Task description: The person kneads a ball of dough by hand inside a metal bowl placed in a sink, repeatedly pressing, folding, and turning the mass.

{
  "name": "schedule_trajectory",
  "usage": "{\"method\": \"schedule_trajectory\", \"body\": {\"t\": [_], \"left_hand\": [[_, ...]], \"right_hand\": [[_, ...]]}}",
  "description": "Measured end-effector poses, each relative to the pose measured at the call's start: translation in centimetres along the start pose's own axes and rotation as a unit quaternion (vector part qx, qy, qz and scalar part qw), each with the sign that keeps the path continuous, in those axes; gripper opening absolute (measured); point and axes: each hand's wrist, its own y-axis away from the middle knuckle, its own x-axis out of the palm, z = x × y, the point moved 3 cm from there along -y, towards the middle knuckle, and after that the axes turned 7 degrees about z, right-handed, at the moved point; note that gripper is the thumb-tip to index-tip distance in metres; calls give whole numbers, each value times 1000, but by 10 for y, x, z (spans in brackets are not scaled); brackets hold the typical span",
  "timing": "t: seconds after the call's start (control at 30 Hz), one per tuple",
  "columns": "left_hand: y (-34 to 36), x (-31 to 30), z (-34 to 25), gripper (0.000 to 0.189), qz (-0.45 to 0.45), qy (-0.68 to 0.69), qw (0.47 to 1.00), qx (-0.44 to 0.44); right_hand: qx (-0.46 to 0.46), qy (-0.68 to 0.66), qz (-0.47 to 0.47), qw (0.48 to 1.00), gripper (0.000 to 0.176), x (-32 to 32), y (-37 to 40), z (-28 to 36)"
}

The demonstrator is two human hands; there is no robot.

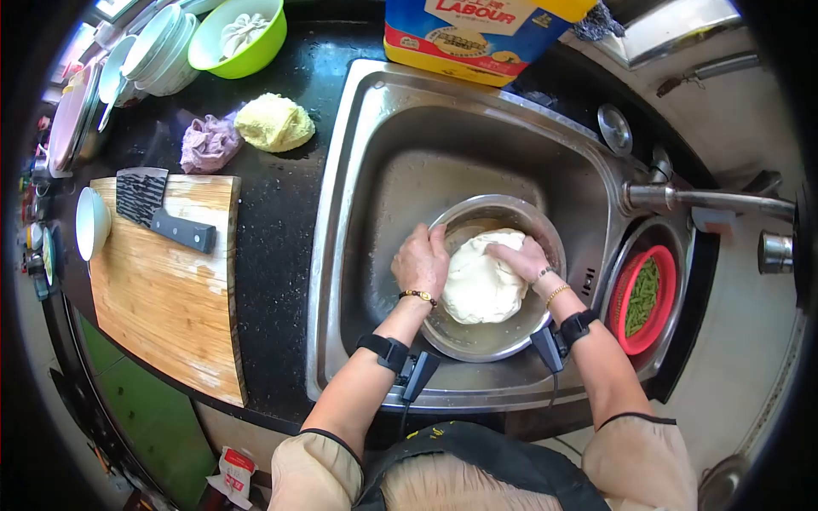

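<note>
A large lump of white dough [484, 288] lies in a round steel bowl [490, 347], which stands inside the sink [400, 170]. My left hand [421, 262] grips the bowl's left rim, with the thumb toward the inside and the fingers partly hidden along the outer wall. My right hand [521, 260] is closed on the upper right of the dough; its thumb lies across the top and its fingertips are hidden by the dough.
Left of the sink lies a cutting board [166, 298] with a cleaver [162, 209] and a white bowl [93, 223]. Behind are a purple cloth [210, 143], a yellow cloth [274, 123] and a green bowl [239, 47]. A faucet [716, 200] and red basket [626, 328] are at right.
</note>
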Motion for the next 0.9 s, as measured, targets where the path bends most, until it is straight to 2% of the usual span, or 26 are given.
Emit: {"method": "schedule_trajectory", "body": {"t": [0.03,0.1,0.13,0.23,0.27,0.3,0.37,0.47,0.57,0.73,0.8,0.9], "left_hand": [[1,1,-3,37,-3,8,1000,11],[0,0,-6,37,-7,9,1000,13],[-1,-1,-7,36,0,2,1000,4],[0,0,-1,36,5,-4,1000,-3],[0,2,-3,36,-2,0,1000,7],[1,3,-4,36,2,3,1000,11],[1,0,-4,36,0,12,1000,19],[0,1,0,36,-2,13,1000,22],[0,2,-1,36,-6,19,999,30],[0,4,-1,36,-8,32,999,31],[-1,4,1,37,-5,23,1000,21],[-1,4,0,36,-15,23,1000,13]], "right_hand": [[4,0,-3,1000,71,2,5,-3],[-17,57,-96,994,72,0,15,1],[-24,62,-95,993,72,3,18,4],[-151,100,-127,975,59,12,47,6],[-232,113,-165,952,52,14,64,19],[-227,135,-163,951,51,14,81,36],[-310,182,-165,918,49,11,93,45],[-347,234,-172,892,48,0,106,54],[-347,298,-194,868,49,-7,114,53],[-339,380,-118,853,49,-20,138,61],[-137,484,14,864,45,-16,137,52],[-183,482,15,857,44,1,146,45]]}}
